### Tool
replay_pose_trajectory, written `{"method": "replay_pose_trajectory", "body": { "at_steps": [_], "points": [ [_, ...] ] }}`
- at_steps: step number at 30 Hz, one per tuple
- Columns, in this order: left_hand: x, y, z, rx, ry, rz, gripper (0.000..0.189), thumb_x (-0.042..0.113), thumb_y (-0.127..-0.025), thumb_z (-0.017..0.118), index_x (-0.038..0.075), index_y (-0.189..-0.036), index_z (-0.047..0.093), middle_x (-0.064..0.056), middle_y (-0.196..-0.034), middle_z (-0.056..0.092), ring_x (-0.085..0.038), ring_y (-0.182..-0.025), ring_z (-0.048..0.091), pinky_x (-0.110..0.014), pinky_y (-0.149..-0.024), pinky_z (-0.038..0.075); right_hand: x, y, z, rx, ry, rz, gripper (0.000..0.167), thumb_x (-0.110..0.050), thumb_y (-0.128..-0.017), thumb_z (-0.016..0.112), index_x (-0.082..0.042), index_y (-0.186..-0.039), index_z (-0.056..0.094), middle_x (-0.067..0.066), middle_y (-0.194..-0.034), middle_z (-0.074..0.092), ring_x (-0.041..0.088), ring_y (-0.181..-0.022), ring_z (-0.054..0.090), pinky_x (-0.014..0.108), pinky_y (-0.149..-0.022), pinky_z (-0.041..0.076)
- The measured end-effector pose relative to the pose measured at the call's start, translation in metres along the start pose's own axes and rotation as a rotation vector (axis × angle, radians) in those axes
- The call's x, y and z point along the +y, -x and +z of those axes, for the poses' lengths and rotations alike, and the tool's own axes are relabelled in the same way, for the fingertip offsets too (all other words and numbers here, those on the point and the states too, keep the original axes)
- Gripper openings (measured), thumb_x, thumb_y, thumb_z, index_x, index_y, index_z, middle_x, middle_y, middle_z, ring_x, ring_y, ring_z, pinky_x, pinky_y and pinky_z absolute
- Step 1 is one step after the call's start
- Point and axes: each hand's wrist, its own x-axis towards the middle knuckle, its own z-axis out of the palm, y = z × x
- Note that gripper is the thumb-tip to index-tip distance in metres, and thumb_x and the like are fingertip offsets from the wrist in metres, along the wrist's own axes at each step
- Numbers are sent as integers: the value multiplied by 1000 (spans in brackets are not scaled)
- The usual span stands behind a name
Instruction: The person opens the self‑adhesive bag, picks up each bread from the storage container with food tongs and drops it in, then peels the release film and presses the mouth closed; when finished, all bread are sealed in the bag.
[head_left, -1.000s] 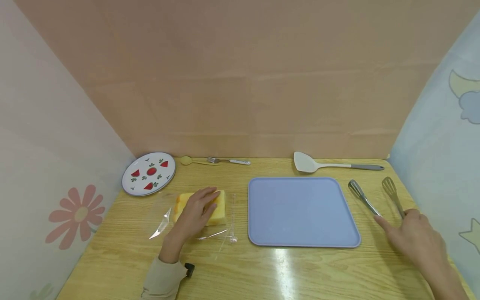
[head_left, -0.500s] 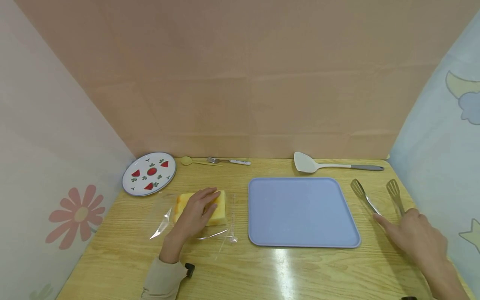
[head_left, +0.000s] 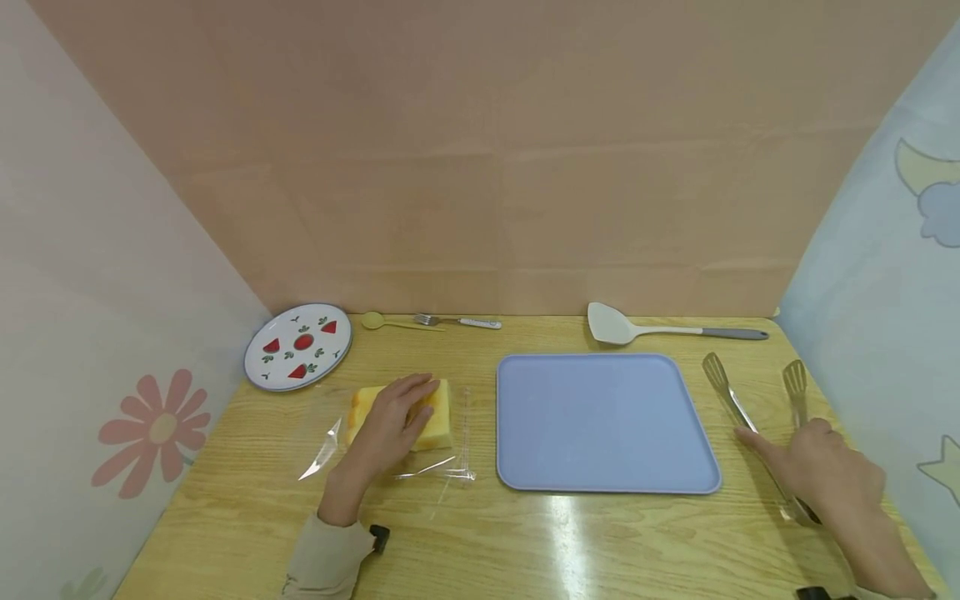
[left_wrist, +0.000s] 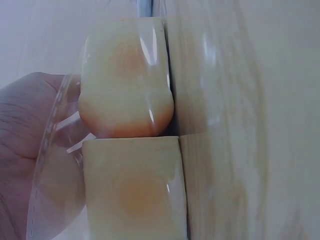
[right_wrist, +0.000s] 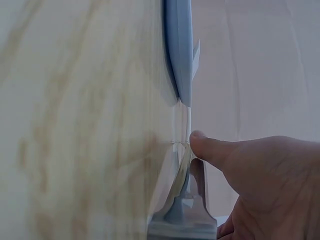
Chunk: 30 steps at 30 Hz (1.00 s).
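A loaf of thick bread slices [head_left: 438, 417] lies in a clear plastic bag [head_left: 326, 450] at the left of the table. My left hand [head_left: 386, 429] rests on top of it, fingers lightly bent and thumb apart. In the left wrist view, two bread slices [left_wrist: 135, 190] show through the plastic beside the palm. At the right side, my right hand [head_left: 828, 471] grips metal tongs [head_left: 738, 408], with the thumb along one arm. Their slotted ends stand apart and point away. The right wrist view shows the hinge end of the tongs close up.
A blue tray [head_left: 603, 425] lies between the hands. Behind it is a white spatula [head_left: 615, 325] with a grey handle. At the back left are a fruit-patterned plate [head_left: 300, 367], a yellow spoon [head_left: 373, 321] and a fork [head_left: 476, 323]. Walls border the back and both sides.
The tongs have slid slightly right, their slotted ends turning more straight ahead, and the right hand has shifted slightly left and down. The left hand and the bread stay put.
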Motion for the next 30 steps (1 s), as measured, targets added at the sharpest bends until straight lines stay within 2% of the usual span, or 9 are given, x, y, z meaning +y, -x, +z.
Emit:
{"method": "replay_pose_trajectory", "body": {
  "at_steps": [7,12,15,19,21,24,26,28,30],
  "points": [
    [2,0,-1,23,-11,-40,39,1,-105,74,-6,-143,69,-29,-154,62,-51,-143,57,-68,-117,48,2,-6,0,21,-12,-27,110,-86,-102,46,24,-105,45,26,-79,59,40,-67,63,50,-53,49],
    [1,-2,-2,101,-46,-50,35,-1,-105,73,-8,-139,71,-28,-146,68,-51,-136,63,-68,-118,48,3,-7,-1,32,-15,-36,109,-85,-103,46,24,-103,48,27,-79,60,39,-67,63,49,-52,49],
    [-2,-5,-2,142,-66,-66,31,-1,-106,70,-9,-137,71,-28,-140,71,-49,-132,66,-66,-123,44,0,-5,-2,60,2,-23,109,-84,-104,43,26,-105,46,33,-83,59,47,-69,65,54,-52,50],
    [-4,-9,0,159,-81,-109,30,2,-109,68,-10,-136,70,-30,-138,72,-51,-132,66,-68,-126,38,-6,1,-3,168,6,-16,106,-81,-106,45,25,-105,41,39,-88,54,56,-70,63,57,-50,47],
    [-5,-11,2,152,-87,-126,31,4,-109,68,-12,-136,70,-30,-137,72,-52,-132,66,-71,-126,36,-9,4,-4,254,-12,-36,103,-77,-106,50,25,-109,39,42,-90,51,58,-70,61,56,-46,45],
    [-8,-14,5,130,-109,-152,31,8,-110,69,-12,-134,71,-29,-131,74,-52,-131,67,-74,-126,32,-14,9,-5,398,-34,-89,106,-70,-107,58,31,-129,36,49,-101,49,66,-79,58,58,-43,44],
    [-10,-16,7,121,-127,-166,31,11,-110,69,-11,-132,73,-28,-124,77,-50,-127,70,-76,-126,32,-20,13,-4,501,-57,-126,105,-63,-107,62,31,-143,33,52,-111,50,71,-89,57,64,-47,46],
    [-11,-16,9,120,-142,-181,30,14,-110,70,-9,-128,75,-23,-111,79,-48,-119,73,-75,-126,32,-27,17,-3,586,-84,-164,100,-57,-107,66,26,-154,32,53,-121,51,72,-99,56,72,-57,48],
    [-12,-16,10,126,-139,-199,27,15,-109,71,-7,-123,78,-17,-95,77,-43,-105,73,-73,-125,35,-35,22,-2,633,-133,-207,90,-49,-107,68,20,-155,37,49,-127,53,70,-106,55,77,-69,47]
  ]
}}
